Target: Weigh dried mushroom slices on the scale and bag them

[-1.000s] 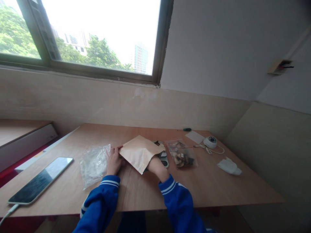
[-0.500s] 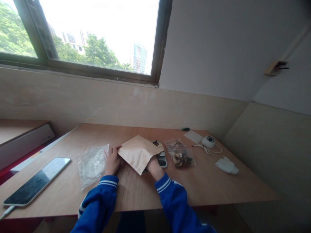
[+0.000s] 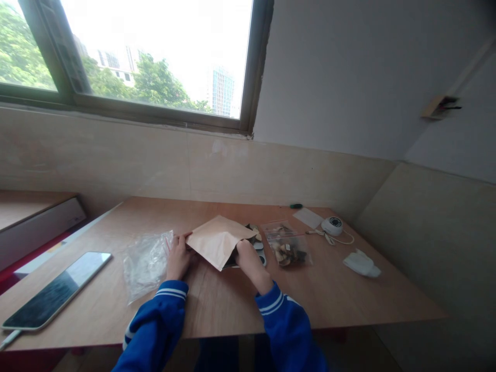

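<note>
While both hands work mid-counter: bagging step in hand, by my judgement.
Left hand (image 3: 179,257): fingers closed on the brown paper envelope (image 3: 217,240) at its near-left corner.
Right hand (image 3: 248,257): at the envelope's mouth; grip hidden, cannot tell.
Envelope: centre of the counter (image 3: 349,299), between clear bag (image 3: 145,261) and zip bag of dried pieces (image 3: 287,244).
Next move calls for: a mouth kept open.

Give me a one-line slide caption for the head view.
Left hand holds a kraft envelope's corner; right hand at its open end.
</note>
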Tool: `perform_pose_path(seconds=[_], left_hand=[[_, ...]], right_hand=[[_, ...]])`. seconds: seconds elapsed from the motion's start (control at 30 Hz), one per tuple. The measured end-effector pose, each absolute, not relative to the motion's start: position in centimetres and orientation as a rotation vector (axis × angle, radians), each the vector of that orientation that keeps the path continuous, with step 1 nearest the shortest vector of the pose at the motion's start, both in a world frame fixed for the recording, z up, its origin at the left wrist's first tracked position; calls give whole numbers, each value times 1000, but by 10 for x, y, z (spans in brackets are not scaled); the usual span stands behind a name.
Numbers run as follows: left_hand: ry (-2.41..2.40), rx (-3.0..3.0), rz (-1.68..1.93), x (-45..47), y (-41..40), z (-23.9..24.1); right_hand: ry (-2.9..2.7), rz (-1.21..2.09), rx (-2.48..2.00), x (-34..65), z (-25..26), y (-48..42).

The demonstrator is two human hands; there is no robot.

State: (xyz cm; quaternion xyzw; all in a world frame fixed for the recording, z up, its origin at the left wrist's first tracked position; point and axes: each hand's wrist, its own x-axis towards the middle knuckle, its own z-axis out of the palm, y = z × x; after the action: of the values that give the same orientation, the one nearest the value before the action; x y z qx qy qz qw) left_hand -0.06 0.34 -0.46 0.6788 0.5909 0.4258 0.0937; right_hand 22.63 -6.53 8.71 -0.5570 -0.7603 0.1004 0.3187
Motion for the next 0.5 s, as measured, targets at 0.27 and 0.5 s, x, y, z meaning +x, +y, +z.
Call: perform_pose_path(seconds=[0.27, 0.5], left_hand=[[1927, 2038, 1196, 0, 5, -3], [2181, 1864, 1077, 5, 3, 1]], right_hand=[[-1812, 22, -1345, 246, 125, -83], [-1347, -35, -1276, 290, 119, -78]])
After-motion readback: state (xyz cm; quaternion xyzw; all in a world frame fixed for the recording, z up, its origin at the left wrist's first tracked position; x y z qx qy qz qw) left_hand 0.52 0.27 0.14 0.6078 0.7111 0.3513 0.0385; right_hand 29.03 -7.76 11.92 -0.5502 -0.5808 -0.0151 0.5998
